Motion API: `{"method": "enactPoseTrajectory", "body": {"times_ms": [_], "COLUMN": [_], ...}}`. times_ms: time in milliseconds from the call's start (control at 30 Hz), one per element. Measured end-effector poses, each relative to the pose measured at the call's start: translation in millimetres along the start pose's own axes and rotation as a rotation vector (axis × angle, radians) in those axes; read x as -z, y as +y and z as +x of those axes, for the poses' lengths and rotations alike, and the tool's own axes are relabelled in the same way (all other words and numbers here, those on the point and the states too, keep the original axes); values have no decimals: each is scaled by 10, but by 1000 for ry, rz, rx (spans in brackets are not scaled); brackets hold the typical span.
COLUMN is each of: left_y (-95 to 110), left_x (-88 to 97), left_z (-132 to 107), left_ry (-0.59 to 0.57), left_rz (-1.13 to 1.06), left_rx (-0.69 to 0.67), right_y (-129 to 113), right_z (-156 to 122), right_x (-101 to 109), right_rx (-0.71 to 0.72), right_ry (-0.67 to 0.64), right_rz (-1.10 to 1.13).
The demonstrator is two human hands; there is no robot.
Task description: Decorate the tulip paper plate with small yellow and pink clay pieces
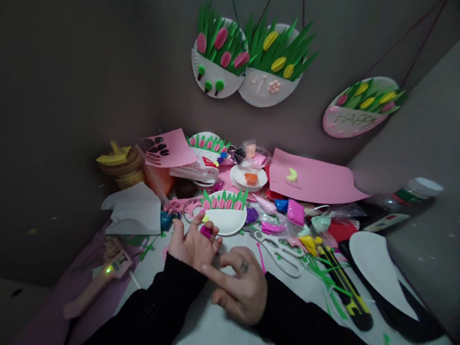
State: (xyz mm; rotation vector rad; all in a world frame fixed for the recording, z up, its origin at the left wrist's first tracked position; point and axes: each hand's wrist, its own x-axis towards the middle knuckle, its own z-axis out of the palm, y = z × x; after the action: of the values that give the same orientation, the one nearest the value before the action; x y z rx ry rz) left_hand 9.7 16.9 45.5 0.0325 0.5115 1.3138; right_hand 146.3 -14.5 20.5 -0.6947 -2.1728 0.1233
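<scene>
My left hand (192, 241) is raised palm up over the table, its fingers curled round a small lump of magenta clay (206, 231). My right hand (241, 285) lies just right of it, the index finger stretched out and touching the left palm, the other fingers bent. Both arms are in black sleeves. Right behind the hands lies a paper-plate craft (225, 212) with green paper grass and pink tulips. White-handled scissors (283, 251) lie to the right of the hands.
A pink glue gun (98, 280) with a green light lies at the left. Clay pieces, pink paper (312, 179), small stacked plates (248, 178), green scraps and a white cut plate (377, 269) crowd the table. Three tulip plate crafts (217, 57) hang on the wall.
</scene>
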Motion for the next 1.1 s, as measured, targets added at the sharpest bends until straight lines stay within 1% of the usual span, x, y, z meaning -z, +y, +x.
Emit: {"method": "enactPoseTrajectory", "body": {"times_ms": [133,200,300,400,500,567,633,733,800,900,1033,1100], "left_y": [-18,-28,-36,-33,-21,-17,-18,-19,-18,-16,-2,11], "left_x": [-9,-12,-9,-1,9,13,14,9,8,5,-4,-1], "left_z": [-14,-21,-23,-17,-6,-1,-3,-13,-15,-7,3,10], "left_ry": [9,10,6,9,9,12,18,26,32,33,33,35], "left_rz": [0,0,11,12,-1,-1,4,1,-9,-5,2,-12], "left_rx": [25,15,15,45,20,11,31,49,30,25,30,18], "right_y": [4,0,-5,2,3,-4,-8,-5,-4,-8,-3,0], "right_z": [-2,-3,-4,-9,-10,-3,6,9,1,-14,-28,-32], "right_x": [-4,-4,-8,-15,-11,-8,-8,-10,-11,-23,-44,-49], "right_rx": [-50,-44,-20,-50,-35,-10,-23,-65,-45,-17,-77,-65], "right_ry": [12,33,3,-10,8,-19,-52,-38,-26,-51,-78,-75], "right_rz": [-9,-1,26,20,20,31,25,-5,-7,-9,-57,-49]}}
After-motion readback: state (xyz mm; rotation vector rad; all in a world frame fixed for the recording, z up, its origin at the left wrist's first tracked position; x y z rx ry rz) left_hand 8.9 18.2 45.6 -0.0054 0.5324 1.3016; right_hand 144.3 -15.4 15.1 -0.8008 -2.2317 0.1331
